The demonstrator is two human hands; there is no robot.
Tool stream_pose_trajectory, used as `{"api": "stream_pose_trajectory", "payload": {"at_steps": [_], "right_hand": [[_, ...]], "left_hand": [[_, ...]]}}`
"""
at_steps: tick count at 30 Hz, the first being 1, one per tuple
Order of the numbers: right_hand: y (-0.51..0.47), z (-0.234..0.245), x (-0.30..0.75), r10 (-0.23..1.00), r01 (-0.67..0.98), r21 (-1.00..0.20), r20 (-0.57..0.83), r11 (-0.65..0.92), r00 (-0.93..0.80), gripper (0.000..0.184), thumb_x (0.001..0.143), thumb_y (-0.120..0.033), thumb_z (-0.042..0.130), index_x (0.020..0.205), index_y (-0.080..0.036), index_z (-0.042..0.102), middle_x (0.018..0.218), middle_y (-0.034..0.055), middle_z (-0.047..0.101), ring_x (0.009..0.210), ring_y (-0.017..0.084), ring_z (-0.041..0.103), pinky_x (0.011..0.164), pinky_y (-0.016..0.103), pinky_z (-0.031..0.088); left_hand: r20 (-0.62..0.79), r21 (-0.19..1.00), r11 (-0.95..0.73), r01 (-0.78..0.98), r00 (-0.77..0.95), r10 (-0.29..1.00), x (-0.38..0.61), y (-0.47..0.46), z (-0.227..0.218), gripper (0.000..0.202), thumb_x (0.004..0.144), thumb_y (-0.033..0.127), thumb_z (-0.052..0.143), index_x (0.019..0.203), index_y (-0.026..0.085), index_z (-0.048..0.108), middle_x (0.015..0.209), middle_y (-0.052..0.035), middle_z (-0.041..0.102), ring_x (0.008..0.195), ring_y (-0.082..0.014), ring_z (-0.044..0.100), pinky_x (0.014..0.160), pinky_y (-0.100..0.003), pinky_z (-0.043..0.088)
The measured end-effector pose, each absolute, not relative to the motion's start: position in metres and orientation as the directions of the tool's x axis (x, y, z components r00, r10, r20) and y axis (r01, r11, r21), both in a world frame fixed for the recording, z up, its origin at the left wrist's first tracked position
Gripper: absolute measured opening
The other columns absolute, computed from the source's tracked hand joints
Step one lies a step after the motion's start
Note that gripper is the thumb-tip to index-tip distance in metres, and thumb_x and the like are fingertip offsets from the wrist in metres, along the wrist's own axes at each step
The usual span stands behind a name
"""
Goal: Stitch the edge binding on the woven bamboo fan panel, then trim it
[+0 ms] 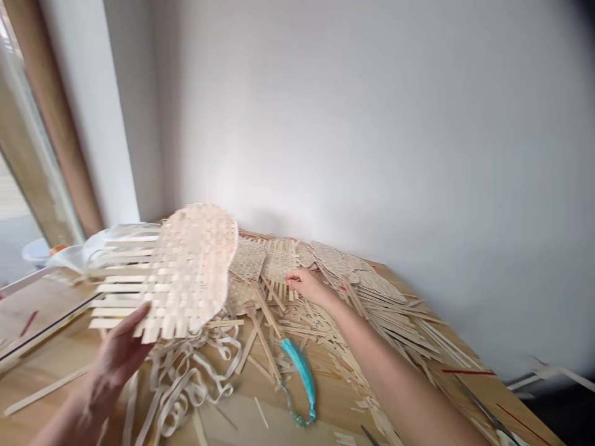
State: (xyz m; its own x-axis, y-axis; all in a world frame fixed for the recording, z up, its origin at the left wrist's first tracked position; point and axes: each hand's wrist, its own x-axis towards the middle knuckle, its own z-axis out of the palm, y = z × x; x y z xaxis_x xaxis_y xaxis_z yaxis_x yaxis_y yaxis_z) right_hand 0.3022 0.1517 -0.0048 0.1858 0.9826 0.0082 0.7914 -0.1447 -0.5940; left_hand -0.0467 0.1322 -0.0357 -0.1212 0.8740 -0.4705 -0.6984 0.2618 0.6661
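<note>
My left hand (118, 356) holds up a woven bamboo mat (186, 272) by its lower edge; the mat has a rounded top and loose strip ends sticking out to the left. My right hand (307, 285) reaches forward over a pile of woven pieces (274, 263) and loose bamboo strips (372, 310), its fingers curled down onto the pile. Whether they grip a strip is hidden.
A wooden table (46, 365) carries curled offcut strips (186, 378) in front of me and a turquoise tassel (300, 371) on a cord. White plastic bag (93, 248) at the back left. A white wall stands close behind the table; a window is at the left.
</note>
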Motion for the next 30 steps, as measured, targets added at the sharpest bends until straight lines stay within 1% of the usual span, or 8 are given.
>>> {"api": "stream_pose_trajectory", "payload": {"at_steps": [4, 7, 9, 14, 21, 26, 29, 30], "right_hand": [[0.121, 0.023, 0.263, 0.996, 0.679, -0.731, -0.091, -0.066, -0.001, 0.026, 0.080, -0.023, 0.050, 0.103, -0.015, 0.060, 0.082, 0.0054, 0.067, 0.070, 0.015, 0.060, 0.060, 0.024, 0.045], [0.093, 0.040, 0.255, 0.995, 0.409, -0.911, -0.084, -0.053, -0.060, 0.042, 0.078, -0.036, 0.056, 0.115, -0.019, 0.051, 0.109, 0.0086, 0.059, 0.074, 0.013, 0.058, 0.057, 0.022, 0.045], [0.076, 0.045, 0.257, 0.998, 0.217, -0.975, -0.054, -0.049, -0.019, 0.046, 0.074, -0.041, 0.060, 0.114, -0.022, 0.050, 0.113, 0.0083, 0.056, 0.065, 0.009, 0.055, 0.050, 0.020, 0.041], [0.049, 0.042, 0.264, 0.988, 0.171, -0.985, 0.024, -0.003, 0.154, 0.042, 0.065, -0.043, 0.067, 0.097, -0.018, 0.056, 0.086, 0.0039, 0.061, 0.043, 0.003, 0.037, 0.036, 0.017, 0.022], [0.006, 0.057, 0.266, 0.979, 0.098, -0.995, 0.017, -0.003, 0.201, 0.036, 0.053, -0.040, 0.074, 0.072, -0.015, 0.055, 0.050, -0.0061, 0.047, 0.037, 0.002, 0.030, 0.034, 0.017, 0.017], [-0.022, 0.065, 0.268, 0.986, -0.089, -0.995, 0.035, 0.050, 0.164, 0.040, 0.044, -0.037, 0.079, 0.065, -0.015, 0.053, 0.045, -0.0090, 0.042, 0.034, 0.001, 0.025, 0.032, 0.018, 0.017], [-0.033, 0.061, 0.262, 0.965, -0.210, -0.963, 0.115, 0.166, 0.237, 0.038, 0.048, -0.037, 0.078, 0.068, -0.017, 0.051, 0.046, -0.0110, 0.041, 0.034, 0.000, 0.024, 0.032, 0.016, 0.017], [-0.036, 0.058, 0.258, 0.952, -0.246, -0.946, 0.140, 0.209, 0.273, 0.038, 0.049, -0.037, 0.078, 0.067, -0.018, 0.050, 0.047, -0.0110, 0.042, 0.034, 0.000, 0.025, 0.032, 0.016, 0.017]], "left_hand": [[-0.361, 0.701, 0.299, -0.648, 0.039, 0.932, -0.042, 0.126, -0.037, 0.015, 0.071, 0.000, 0.052, 0.073, 0.008, 0.064, 0.063, -0.0054, 0.067, 0.051, -0.0141, 0.062, 0.046, -0.020, 0.049], [-0.306, 0.737, 0.350, -0.579, 0.176, 0.936, -0.043, 0.122, -0.041, 0.011, 0.070, 0.004, 0.056, 0.072, 0.007, 0.066, 0.070, -0.0092, 0.070, 0.061, -0.0181, 0.065, 0.055, -0.023, 0.052], [-0.251, 0.761, 0.363, -0.537, 0.272, 0.929, -0.045, 0.119, -0.046, 0.011, 0.068, 0.008, 0.059, 0.076, 0.007, 0.067, 0.077, -0.0106, 0.070, 0.069, -0.0208, 0.066, 0.063, -0.025, 0.053], [-0.133, 0.822, 0.360, -0.442, 0.464, 0.876, -0.052, 0.115, -0.053, 0.025, 0.058, 0.012, 0.069, 0.082, 0.007, 0.067, 0.083, -0.0125, 0.070, 0.077, -0.0252, 0.066, 0.074, -0.031, 0.051], [-0.102, 0.900, 0.288, -0.328, 0.483, 0.870, -0.055, 0.099, -0.016, 0.023, 0.055, 0.005, 0.068, 0.077, 0.008, 0.067, 0.073, -0.0099, 0.071, 0.064, -0.0232, 0.066, 0.064, -0.029, 0.053], [-0.118, 0.939, 0.267, -0.218, 0.525, 0.843, -0.054, 0.103, 0.033, 0.017, 0.078, 0.016, 0.051, 0.080, 0.004, 0.063, 0.067, -0.0083, 0.069, 0.070, -0.0217, 0.066, 0.067, -0.034, 0.052], [0.007, 0.948, 0.104, -0.300, 0.347, 0.938, -0.062, 0.112, 0.058, 0.039, 0.086, 0.031, 0.032, 0.075, 0.003, 0.057, 0.070, -0.0047, 0.067, 0.074, -0.0128, 0.063, 0.073, -0.029, 0.049], [0.062, 0.944, 0.024, -0.329, 0.249, 0.967, -0.065, 0.113, 0.062, 0.038, 0.086, 0.034, 0.031, 0.070, 0.009, 0.054, 0.070, -0.0029, 0.066, 0.074, -0.0104, 0.061, 0.075, -0.027, 0.048]]}}
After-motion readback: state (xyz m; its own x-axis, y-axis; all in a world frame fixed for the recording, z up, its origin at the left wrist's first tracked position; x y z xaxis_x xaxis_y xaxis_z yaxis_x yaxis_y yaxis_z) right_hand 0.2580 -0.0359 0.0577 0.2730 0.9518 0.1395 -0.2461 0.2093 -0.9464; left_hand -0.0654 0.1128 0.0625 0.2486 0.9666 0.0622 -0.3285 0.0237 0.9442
